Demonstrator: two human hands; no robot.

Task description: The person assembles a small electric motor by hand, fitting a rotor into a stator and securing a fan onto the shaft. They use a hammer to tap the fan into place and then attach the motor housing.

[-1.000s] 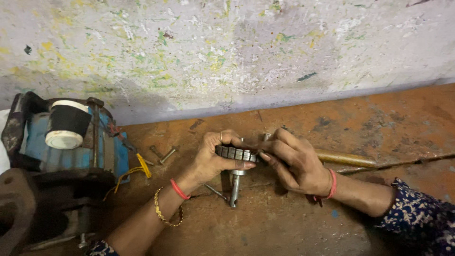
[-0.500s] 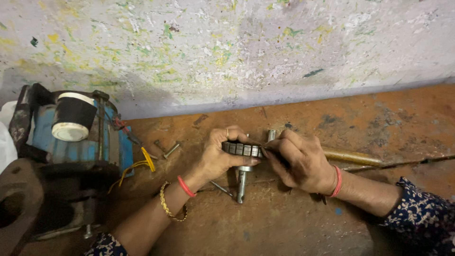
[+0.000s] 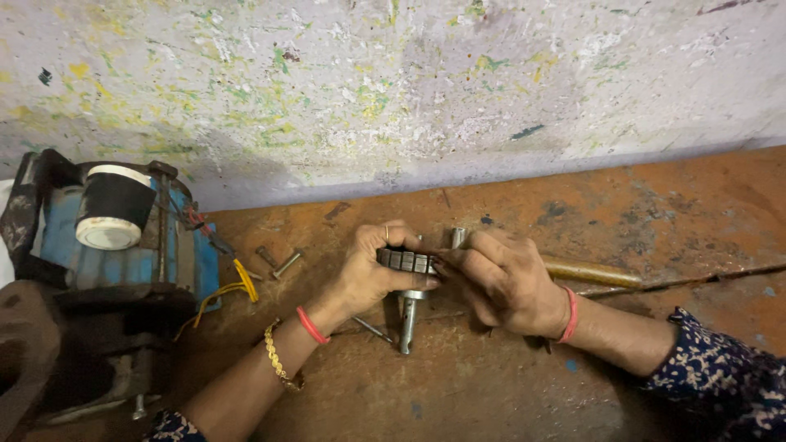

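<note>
The left hand (image 3: 368, 274) is curling tight around a dark ribbed rotor (image 3: 406, 262), and the right hand (image 3: 503, 282) is pinching its other side, fingers bent. The rotor's steel shaft (image 3: 407, 323) is pointing down at the rusty bench (image 3: 655, 205). Loose bolts (image 3: 286, 263) and a blue motor (image 3: 123, 237) are crowding the left; open bench is lying rightward.

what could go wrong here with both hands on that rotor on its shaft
The rotor stands on its thin shaft, steadied only by the left hand and right hand; it may tip if either lets go. Loose bolts lie close on the rusty bench and might get knocked away.
</note>
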